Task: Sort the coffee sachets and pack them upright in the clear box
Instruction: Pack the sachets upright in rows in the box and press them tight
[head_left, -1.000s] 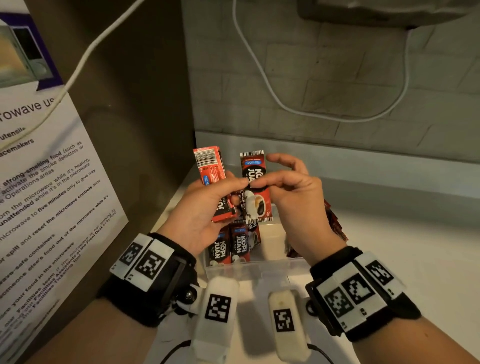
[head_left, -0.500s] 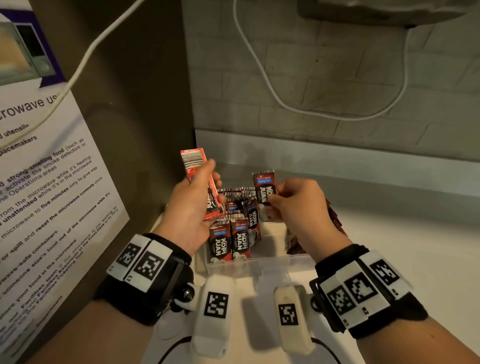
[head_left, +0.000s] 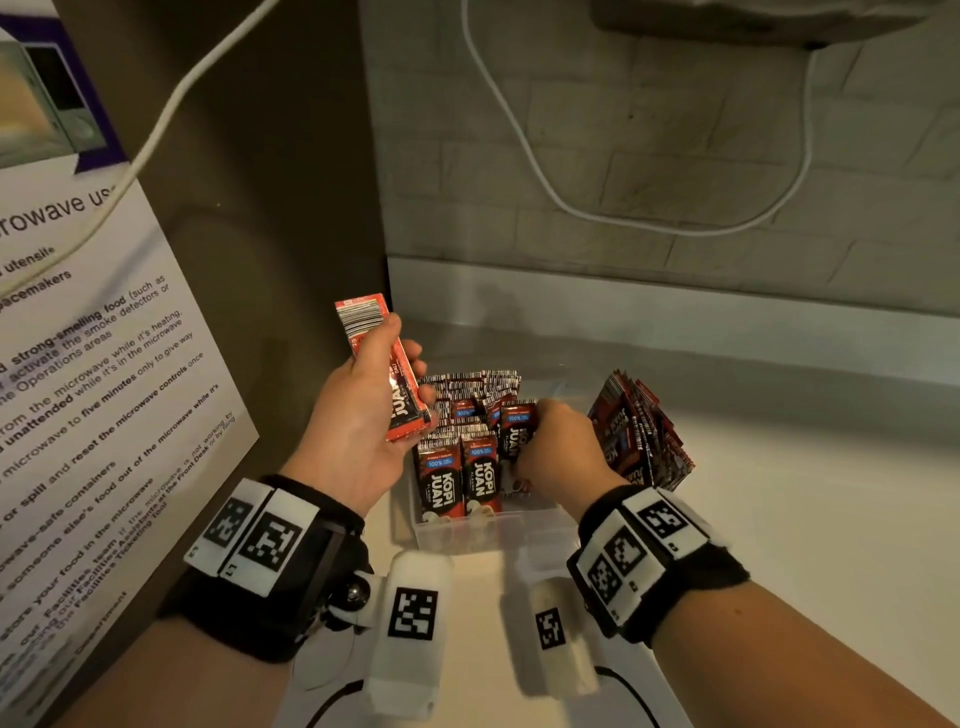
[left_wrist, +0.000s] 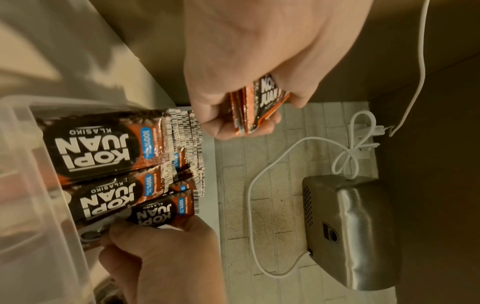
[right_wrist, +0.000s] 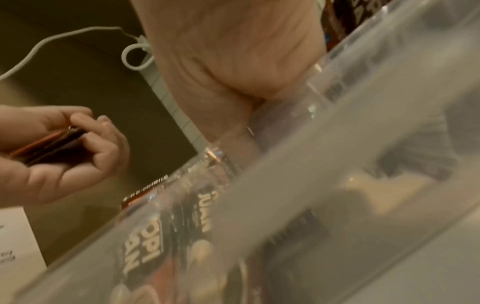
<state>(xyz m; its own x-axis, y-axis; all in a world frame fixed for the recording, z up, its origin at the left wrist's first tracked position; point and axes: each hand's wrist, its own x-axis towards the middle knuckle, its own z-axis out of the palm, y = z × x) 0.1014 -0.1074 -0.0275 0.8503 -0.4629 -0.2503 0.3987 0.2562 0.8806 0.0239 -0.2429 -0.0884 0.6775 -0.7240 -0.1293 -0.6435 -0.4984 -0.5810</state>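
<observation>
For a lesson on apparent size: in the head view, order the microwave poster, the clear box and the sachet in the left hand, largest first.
1. Microwave poster, though nearness exaggerates it.
2. Clear box.
3. Sachet in the left hand.

Dim warm light; wrist views blurred, edges warped.
</observation>
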